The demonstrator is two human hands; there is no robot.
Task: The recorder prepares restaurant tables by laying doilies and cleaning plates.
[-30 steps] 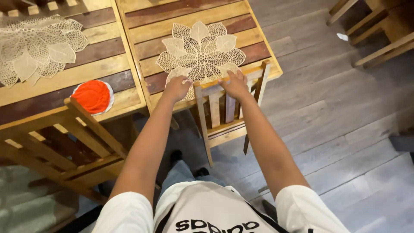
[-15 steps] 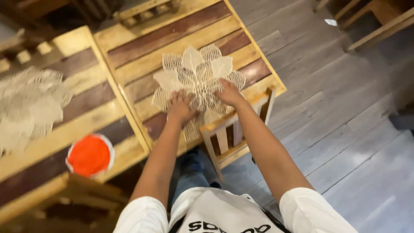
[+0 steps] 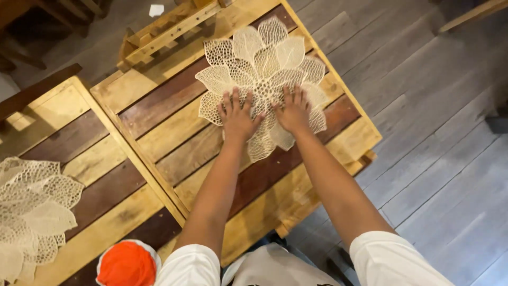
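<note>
Both palms flat, fingers spread, gripping nothing: left hand [image 3: 236, 115] and right hand [image 3: 292, 110] press the cream leaf-pattern placemat [image 3: 262, 69] on the slatted wooden table [image 3: 174, 127]. Second placemat [image 3: 32, 212] far left; orange round object [image 3: 127, 263] at bottom edge.

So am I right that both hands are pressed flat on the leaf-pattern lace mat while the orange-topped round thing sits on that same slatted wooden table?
Not quite. The head view shows the left hand and right hand flat on the lace mat, but the orange-topped round thing sits on the neighbouring table to the left, not the same one.
</note>
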